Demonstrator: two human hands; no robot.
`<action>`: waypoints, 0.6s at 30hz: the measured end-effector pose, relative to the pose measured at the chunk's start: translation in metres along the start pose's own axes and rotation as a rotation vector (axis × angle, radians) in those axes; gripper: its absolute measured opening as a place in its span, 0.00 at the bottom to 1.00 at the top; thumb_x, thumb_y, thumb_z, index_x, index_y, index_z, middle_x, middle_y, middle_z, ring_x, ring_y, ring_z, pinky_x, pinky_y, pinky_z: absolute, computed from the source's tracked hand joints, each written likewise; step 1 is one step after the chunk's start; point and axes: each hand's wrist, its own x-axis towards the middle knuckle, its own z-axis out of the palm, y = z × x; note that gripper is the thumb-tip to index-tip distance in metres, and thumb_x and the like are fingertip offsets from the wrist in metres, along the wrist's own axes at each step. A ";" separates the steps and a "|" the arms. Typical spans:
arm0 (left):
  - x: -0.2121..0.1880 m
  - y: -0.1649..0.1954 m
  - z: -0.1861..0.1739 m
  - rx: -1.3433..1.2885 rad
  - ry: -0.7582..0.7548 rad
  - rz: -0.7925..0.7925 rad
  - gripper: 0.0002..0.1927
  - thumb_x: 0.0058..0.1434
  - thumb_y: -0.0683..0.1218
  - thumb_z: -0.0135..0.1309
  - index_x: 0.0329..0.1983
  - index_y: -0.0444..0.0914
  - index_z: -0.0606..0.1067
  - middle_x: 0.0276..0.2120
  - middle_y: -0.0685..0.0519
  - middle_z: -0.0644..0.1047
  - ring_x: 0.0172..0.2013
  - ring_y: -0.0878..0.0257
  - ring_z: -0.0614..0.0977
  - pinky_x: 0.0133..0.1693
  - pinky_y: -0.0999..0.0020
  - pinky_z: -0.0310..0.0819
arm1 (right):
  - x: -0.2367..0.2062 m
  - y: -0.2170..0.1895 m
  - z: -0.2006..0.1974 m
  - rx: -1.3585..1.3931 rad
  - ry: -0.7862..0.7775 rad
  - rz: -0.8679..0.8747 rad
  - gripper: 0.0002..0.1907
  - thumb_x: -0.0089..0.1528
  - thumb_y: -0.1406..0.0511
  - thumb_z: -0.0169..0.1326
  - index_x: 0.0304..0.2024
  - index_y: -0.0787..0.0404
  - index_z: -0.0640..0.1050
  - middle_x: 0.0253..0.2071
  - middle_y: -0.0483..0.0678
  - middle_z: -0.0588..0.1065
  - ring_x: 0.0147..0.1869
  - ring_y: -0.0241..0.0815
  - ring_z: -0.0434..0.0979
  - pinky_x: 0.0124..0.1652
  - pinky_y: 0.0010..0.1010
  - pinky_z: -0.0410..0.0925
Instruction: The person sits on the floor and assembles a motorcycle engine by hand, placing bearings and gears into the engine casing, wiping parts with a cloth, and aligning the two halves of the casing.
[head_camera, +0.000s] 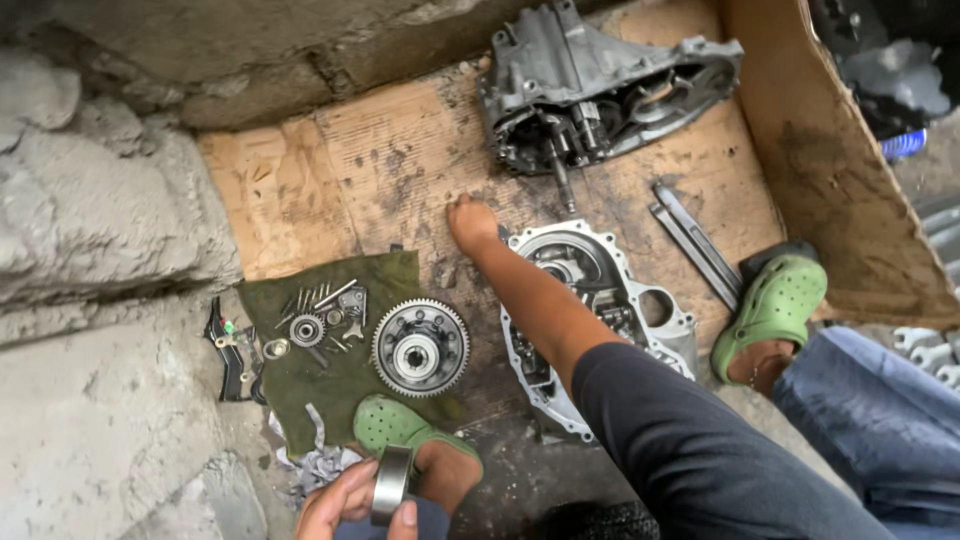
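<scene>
My left hand (345, 500) is at the bottom edge, gripping a shiny steel bearing ring (391, 484) on edge between thumb and fingers. My right hand (471, 224) reaches forward in a dark sleeve, its fingertips pressed down on the stained cardboard sheet (330, 170). Its fingers are hidden behind the back of the hand. Just right of that arm lies a grey engine side cover (660, 320), inner side up. A large toothed clutch gear (420, 347) rests on a dark green cloth (335, 395), left of my forearm.
A grey engine case (600, 80) with a protruding shaft sits at the far edge of the cardboard. Two flat metal bars (695, 245) lie at the right. On the cloth are a small gear (307, 329) and several bolts; a black lever (230, 350) lies beside it. Green clogs (775, 300) (395, 425) and a rough stone wall (100, 200) border the area.
</scene>
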 end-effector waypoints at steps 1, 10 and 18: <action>0.002 -0.006 0.002 0.026 -0.039 -0.025 0.32 0.39 0.49 0.71 0.50 0.35 0.78 0.27 0.49 0.88 0.30 0.61 0.91 0.36 0.65 0.82 | -0.003 0.005 -0.001 -0.022 0.019 -0.023 0.16 0.67 0.64 0.44 0.53 0.58 0.78 0.53 0.59 0.74 0.52 0.58 0.79 0.44 0.47 0.75; -0.034 -0.019 0.033 0.283 0.114 0.061 0.32 0.38 0.52 0.71 0.47 0.36 0.80 0.28 0.48 0.85 0.30 0.61 0.89 0.38 0.65 0.80 | -0.087 0.037 -0.082 -0.019 -0.146 -0.522 0.09 0.64 0.63 0.49 0.43 0.55 0.80 0.46 0.53 0.76 0.51 0.56 0.79 0.44 0.47 0.73; -0.119 0.058 0.050 0.341 0.264 0.126 0.26 0.41 0.44 0.68 0.47 0.40 0.82 0.32 0.47 0.82 0.35 0.59 0.85 0.43 0.64 0.78 | -0.430 0.370 -0.356 -0.200 0.258 -0.348 0.19 0.51 0.66 0.57 0.46 0.55 0.79 0.46 0.50 0.77 0.52 0.53 0.77 0.49 0.44 0.70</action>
